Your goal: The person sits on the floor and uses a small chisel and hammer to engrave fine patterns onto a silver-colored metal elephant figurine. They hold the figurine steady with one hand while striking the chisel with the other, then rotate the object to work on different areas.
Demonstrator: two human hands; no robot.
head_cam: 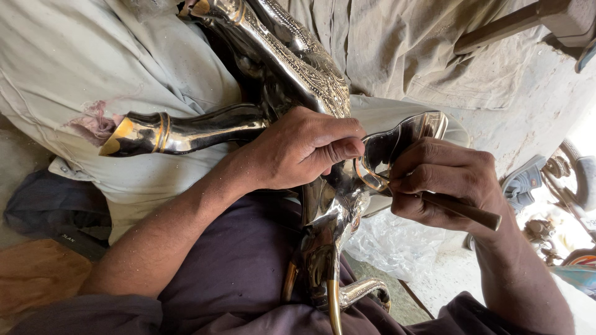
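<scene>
A: Where's the piece?
B: Polished metal animal figure [292, 74], dark with gold trim, lying across the person's lap, one leg [180, 133] sticking out to the left side of frame.
A: Left hand?
B: Left hand [298, 152] sits on the figure's middle, fingers curled over it, thumb [338, 152] pressed flat toward the shiny curved part [403, 139]. Forearm comes in from bottom left, wrist bent down.
A: Right?
B: Right hand [444, 183] is just beside that curved part, fingers closed tight round a thin wooden-handled tool [465, 211]; the handle end pokes out to the right. Tool tip is hidden behind the knuckles, so can't tell if it's touching.
A: Around?
B: Clear plastic bag [391, 242] under the hands, sandal [524, 183] on the floor at right.
</scene>
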